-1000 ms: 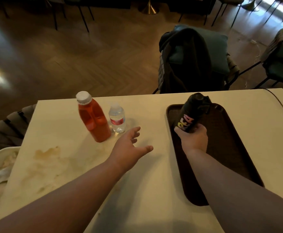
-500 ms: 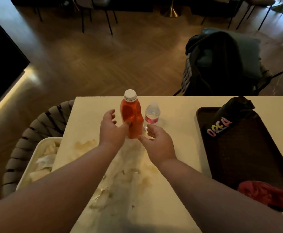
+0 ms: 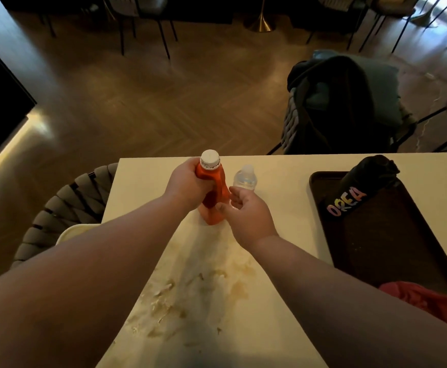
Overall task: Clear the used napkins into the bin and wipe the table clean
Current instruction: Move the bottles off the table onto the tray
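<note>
An orange bottle point(image 3: 215, 197) with a white cap stands on the cream table point(image 3: 283, 208) near its far edge. My left hand point(image 3: 188, 185) is wrapped around its upper part. My right hand point(image 3: 246, 215) hovers just right of the bottle, fingers curled and apart, empty, in front of a small clear water bottle point(image 3: 245, 177). Brown stains and crumbs point(image 3: 196, 288) smear the tabletop between my forearms. A white bin point(image 3: 69, 232) shows only its rim at the left, behind my left arm; its contents are hidden.
A dark brown tray point(image 3: 403, 261) lies at the right with a black bottle point(image 3: 360, 191) lettered in colours and a red cloth point(image 3: 429, 301). A woven chair point(image 3: 65, 205) stands left of the table, and a chair draped with dark clothing point(image 3: 341, 104) behind it.
My right hand let go of the black bottle on the tray and came over beside the orange bottle. My left hand closed around the orange bottle's upper part. The view shifted left.
</note>
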A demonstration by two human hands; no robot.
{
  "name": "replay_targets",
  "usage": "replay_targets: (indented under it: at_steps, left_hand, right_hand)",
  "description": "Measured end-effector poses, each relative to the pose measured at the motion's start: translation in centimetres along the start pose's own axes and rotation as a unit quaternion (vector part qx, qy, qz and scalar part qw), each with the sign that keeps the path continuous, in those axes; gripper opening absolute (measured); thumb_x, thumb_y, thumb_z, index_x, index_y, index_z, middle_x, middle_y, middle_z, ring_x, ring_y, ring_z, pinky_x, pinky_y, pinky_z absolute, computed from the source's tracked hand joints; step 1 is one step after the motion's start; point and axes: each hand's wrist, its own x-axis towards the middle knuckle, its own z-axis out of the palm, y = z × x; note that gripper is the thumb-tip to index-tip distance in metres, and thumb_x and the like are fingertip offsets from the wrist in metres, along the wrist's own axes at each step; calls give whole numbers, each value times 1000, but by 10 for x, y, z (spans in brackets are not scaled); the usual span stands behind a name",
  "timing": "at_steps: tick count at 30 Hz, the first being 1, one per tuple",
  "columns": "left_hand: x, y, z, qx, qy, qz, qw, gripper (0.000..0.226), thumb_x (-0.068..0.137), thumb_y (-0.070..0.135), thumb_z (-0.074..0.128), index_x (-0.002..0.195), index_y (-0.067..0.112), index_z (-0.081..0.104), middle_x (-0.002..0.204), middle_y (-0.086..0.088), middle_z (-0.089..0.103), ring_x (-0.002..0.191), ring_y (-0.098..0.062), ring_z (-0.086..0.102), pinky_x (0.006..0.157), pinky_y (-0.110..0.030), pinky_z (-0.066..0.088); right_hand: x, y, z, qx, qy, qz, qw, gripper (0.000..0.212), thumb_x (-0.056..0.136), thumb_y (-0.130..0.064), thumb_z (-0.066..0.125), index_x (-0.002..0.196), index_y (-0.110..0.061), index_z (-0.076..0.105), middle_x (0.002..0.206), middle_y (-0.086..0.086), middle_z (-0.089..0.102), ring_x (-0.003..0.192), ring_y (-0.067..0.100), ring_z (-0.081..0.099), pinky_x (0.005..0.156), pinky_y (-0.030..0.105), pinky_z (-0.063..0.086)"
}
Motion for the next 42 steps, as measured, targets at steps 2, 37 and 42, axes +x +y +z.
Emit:
replay_targets:
  at_steps: [2, 37, 42]
  left_hand:
    - [-13, 2, -8, 7, 1, 6, 1000, 38, 82, 5, 77, 108, 29, 63, 100, 9, 68, 97, -15, 64, 83, -27, 52]
    - [-123, 61, 167, -10, -208, 48, 977, 88, 77, 31, 88, 151, 37, 41, 152, 7, 49, 136, -14, 49, 102, -35, 48]
    - [-115, 57, 182, 2, -201, 41, 979, 87, 77, 33, 88, 151, 39, 41, 151, 9, 49, 135, -15, 50, 101, -36, 49]
  right_hand:
    - [-4, 0, 0, -15, -19, 7, 1000, 50, 88, -23, 75, 135, -23, 59, 101, -23, 62, 99, 0, 62, 78, 10, 44]
    - [-75, 126, -204, -33, 337, 97, 936, 67, 68, -29, 89, 117, -40, 45, 110, -13, 54, 105, 12, 51, 98, 37, 42]
    - [-53, 138, -206, -15, 328, 96, 940, 68, 69, -27, 89, 114, -45, 40, 107, -20, 51, 107, 9, 49, 99, 38, 40]
